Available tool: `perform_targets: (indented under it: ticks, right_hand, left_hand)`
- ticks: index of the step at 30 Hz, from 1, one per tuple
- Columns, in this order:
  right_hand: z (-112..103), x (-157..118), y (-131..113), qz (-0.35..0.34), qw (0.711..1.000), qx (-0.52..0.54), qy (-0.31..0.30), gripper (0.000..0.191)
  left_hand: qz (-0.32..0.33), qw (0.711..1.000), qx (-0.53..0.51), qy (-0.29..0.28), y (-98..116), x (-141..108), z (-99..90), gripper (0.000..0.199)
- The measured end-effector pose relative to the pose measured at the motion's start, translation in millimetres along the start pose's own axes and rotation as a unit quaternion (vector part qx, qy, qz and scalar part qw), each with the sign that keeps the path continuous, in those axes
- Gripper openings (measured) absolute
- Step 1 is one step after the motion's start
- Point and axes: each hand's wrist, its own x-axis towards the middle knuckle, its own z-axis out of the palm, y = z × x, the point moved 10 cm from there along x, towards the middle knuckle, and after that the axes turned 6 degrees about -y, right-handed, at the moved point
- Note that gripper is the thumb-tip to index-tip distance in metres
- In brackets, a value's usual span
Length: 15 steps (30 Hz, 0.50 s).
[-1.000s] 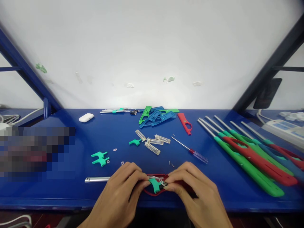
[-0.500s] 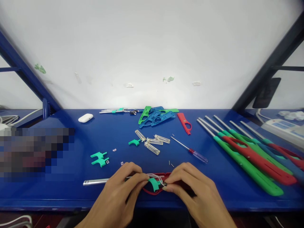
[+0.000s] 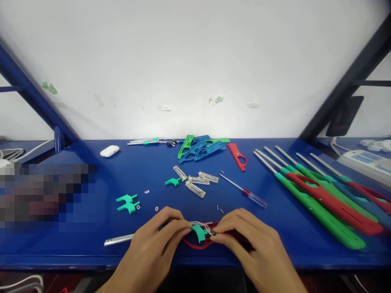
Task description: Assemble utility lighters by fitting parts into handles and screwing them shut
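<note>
In the head view, both hands, the left [image 3: 155, 244] and the right [image 3: 256, 242], hold one red shell [image 3: 198, 247] between them, fingertips pinched narrow. Between the fingertips lie one green trigger [image 3: 200, 233], touching the left ones, and white wires [image 3: 198, 223], near the right ones; the exact part pinched on the right is too small to tell. One silver tube [image 3: 119, 240] sticks out left of the left fingers.

Beyond the fingertips lie four clear cartridges [image 3: 195, 189], one loose trigger [image 3: 173, 182] beside them, and three screws [image 3: 222, 211], two near the right fingers. Left beyond the left fingers are three pale squares [image 3: 157, 208]. Right beyond the right fingers lies one screwdriver [image 3: 255, 199]; farther right, five assembled lighters [image 3: 330, 199].
</note>
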Motion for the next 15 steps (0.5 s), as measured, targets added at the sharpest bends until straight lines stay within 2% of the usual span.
perform_targets:
  ticks: [9, 15]
  right_hand:
    - [-6.9, 2.5, -4.5, -0.006, 1.000, 0.012, 0.026, 0.013]
    - [-3.1, 0.4, 1.3, 0.023, 0.999, 0.024, 0.007, 0.014]
  left_hand:
    - [-0.009, 1.000, 0.000, 0.006, -1.3, 1.7, -1.0, 0.020]
    - [0.009, 1.000, 0.011, -0.002, 2.1, 2.3, 3.6, 0.021]
